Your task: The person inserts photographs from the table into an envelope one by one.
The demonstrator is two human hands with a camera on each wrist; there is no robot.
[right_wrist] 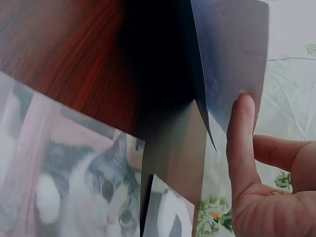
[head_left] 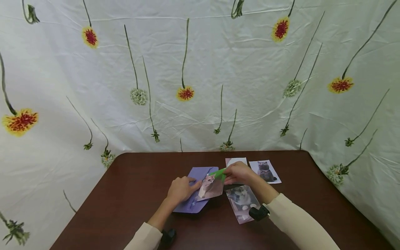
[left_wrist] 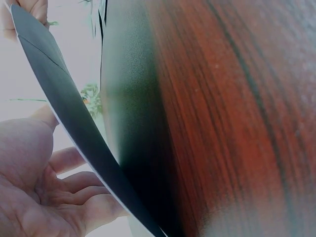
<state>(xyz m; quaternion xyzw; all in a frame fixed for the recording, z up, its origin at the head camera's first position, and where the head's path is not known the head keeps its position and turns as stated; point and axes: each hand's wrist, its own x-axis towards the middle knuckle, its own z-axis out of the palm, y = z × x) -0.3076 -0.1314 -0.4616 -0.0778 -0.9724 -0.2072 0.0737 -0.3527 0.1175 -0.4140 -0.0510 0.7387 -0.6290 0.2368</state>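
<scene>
A purple envelope [head_left: 197,172] lies at an angle over the table; from the left wrist view, its underside [left_wrist: 74,103] stands raised off the wood. My left hand [head_left: 181,190] holds it, index finger and thumb on its upper face, fingertips partly hidden. With my right hand [head_left: 239,173] I pinch a kitten photo card [head_left: 212,187] by its upper right corner, near a bright green strip [head_left: 217,172]. The card overlaps the envelope's right side. Seen from the right wrist, my index finger [right_wrist: 242,140] lies along a pale lavender sheet [right_wrist: 232,54].
A grey-and-white cat photo [head_left: 242,203] lies under my right forearm. Behind it are a grey cat photo [head_left: 265,170] and a pinkish-white card [head_left: 235,160] partly covered by my hand. A flower-printed cloth [head_left: 200,69] hangs behind the brown table [head_left: 137,180].
</scene>
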